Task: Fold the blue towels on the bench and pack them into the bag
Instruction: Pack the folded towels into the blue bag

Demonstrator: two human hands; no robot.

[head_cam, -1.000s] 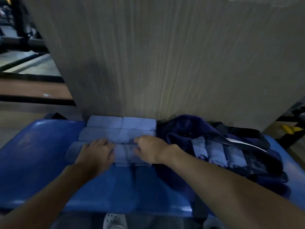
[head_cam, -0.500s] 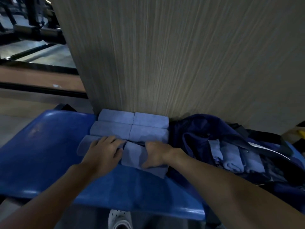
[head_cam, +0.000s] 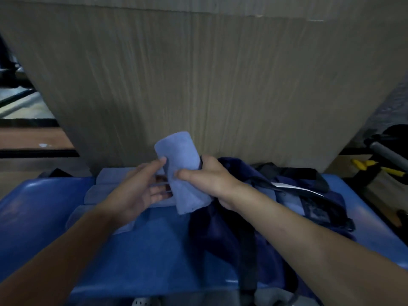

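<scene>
A folded light-blue towel (head_cam: 181,160) is held upright above the blue bench (head_cam: 154,250). My right hand (head_cam: 205,175) grips it around the middle, thumb across the front. To the towel's left is my left hand (head_cam: 141,186), fingers loosely spread and thumb tip touching the towel's left edge. Below and behind my hands, more folded blue towels (head_cam: 103,191) lie in rows on the bench against the wall. The dark navy bag (head_cam: 287,206) lies open on the bench to the right, with light-blue cloth showing inside.
A tall grey-beige panel (head_cam: 198,85) stands right behind the bench. Dark straps (head_cam: 247,261) of the bag hang over the bench's front edge. Black and yellow equipment (head_cam: 379,168) sits at the far right. A wooden floor strip shows at the left.
My right hand has lifted one folded towel off the front row and raised it upright. My left hand left the row and came up beside it. The camera tilted right.
</scene>
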